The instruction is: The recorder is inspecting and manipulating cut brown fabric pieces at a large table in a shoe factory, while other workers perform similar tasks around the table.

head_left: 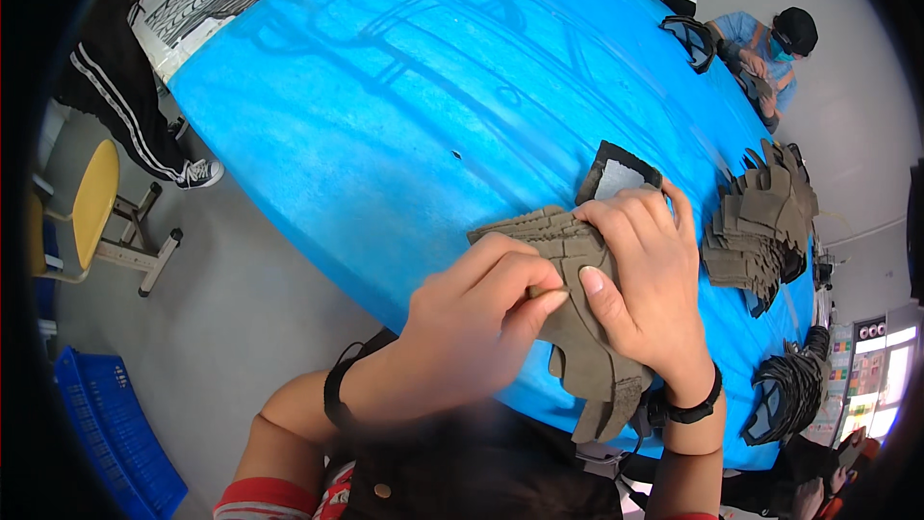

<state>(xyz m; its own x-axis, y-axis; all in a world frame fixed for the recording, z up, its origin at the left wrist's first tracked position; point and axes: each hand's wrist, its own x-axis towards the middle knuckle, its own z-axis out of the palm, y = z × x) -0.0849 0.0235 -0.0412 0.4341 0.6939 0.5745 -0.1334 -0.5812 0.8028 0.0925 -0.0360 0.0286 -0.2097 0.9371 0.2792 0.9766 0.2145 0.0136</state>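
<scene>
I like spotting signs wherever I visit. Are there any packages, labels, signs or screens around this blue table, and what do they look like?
Wall display: far right edge, beyond the blue table; a tall panel of small, many-coloured rectangles, too blurred to tell more.
Bright panel: right beside it, a pale glowing rectangle; screen or window, cannot tell.
No packages or labels are visible.

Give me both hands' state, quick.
Left hand: closed, pinching the stack of grey-brown cut pieces.
Right hand: closed around the same stack.

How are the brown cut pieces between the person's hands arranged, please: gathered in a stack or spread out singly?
Stacked. The brown pieces show many layered edges fanned along the top, pinched by the left hand and right hand over the blue table.
</scene>
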